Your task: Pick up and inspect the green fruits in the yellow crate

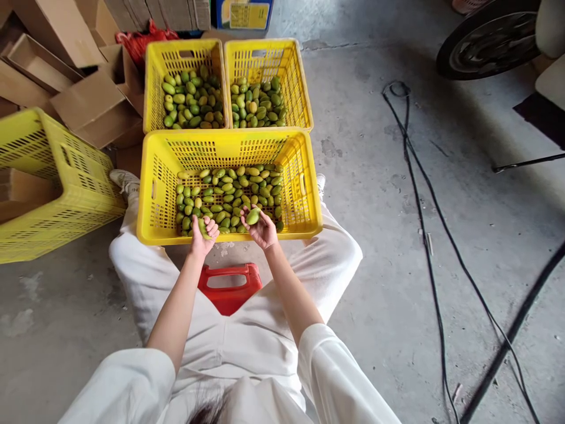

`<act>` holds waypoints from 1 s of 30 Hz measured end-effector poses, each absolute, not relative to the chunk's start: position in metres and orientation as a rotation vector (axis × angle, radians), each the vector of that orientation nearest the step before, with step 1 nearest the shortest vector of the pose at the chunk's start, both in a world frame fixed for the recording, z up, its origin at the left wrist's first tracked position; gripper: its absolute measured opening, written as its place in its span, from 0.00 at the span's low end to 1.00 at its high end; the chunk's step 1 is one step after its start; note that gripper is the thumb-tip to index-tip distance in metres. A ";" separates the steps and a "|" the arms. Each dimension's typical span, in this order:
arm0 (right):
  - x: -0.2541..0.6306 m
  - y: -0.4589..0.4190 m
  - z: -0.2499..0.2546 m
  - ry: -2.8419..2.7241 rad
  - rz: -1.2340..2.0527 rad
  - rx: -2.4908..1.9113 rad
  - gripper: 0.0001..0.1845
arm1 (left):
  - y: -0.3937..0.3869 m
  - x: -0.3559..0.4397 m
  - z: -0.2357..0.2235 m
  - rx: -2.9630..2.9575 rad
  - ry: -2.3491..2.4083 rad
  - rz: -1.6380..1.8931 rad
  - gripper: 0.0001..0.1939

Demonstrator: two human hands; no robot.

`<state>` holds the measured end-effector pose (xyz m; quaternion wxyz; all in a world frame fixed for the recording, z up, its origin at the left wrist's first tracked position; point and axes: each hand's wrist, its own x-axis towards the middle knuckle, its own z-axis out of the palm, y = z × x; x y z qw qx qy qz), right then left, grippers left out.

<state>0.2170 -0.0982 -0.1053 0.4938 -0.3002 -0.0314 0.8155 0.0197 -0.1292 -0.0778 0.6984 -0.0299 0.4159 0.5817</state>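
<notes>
My left hand [206,237] is closed around a green mango [203,228], partly hidden by the fingers, at the near rim of the front yellow crate [229,141]. In my right hand [265,232] another small green mango [253,217] rests between the thumb and curled fingers, above the same crate. Many green and yellowish oval mangoes [227,187] cover the bottom of that crate. Behind it stand two smaller-looking yellow crates, a left one [154,88] and a right one [298,82], both partly filled with similar fruit.
A yellow crate [83,191] holding cardboard stands at the left. Cardboard boxes [92,109] pile up behind it, near a red plastic bag [150,38]. A red stool [229,301] shows between my legs. Black cables [424,235] and a wheel [485,41] are at the right.
</notes>
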 end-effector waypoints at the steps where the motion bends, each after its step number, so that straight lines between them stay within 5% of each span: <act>1: 0.217 -0.099 -0.105 -0.087 1.974 -0.736 0.12 | -0.129 0.019 -0.077 -0.085 0.914 1.333 0.31; 10: 0.217 -0.098 -0.105 -0.078 1.952 -0.737 0.15 | -0.127 0.022 -0.077 -0.144 0.896 1.250 0.12; 23: 0.219 -0.099 -0.107 -0.051 2.066 -0.679 0.27 | -0.132 0.015 -0.075 -0.056 0.864 1.187 0.27; 27: 0.219 -0.097 -0.104 0.031 1.948 -0.648 0.23 | -0.131 0.019 -0.073 -0.125 0.828 1.307 0.30; 30: 0.219 -0.097 -0.102 0.064 1.939 -0.643 0.13 | -0.130 0.021 -0.074 -0.157 0.864 1.292 0.22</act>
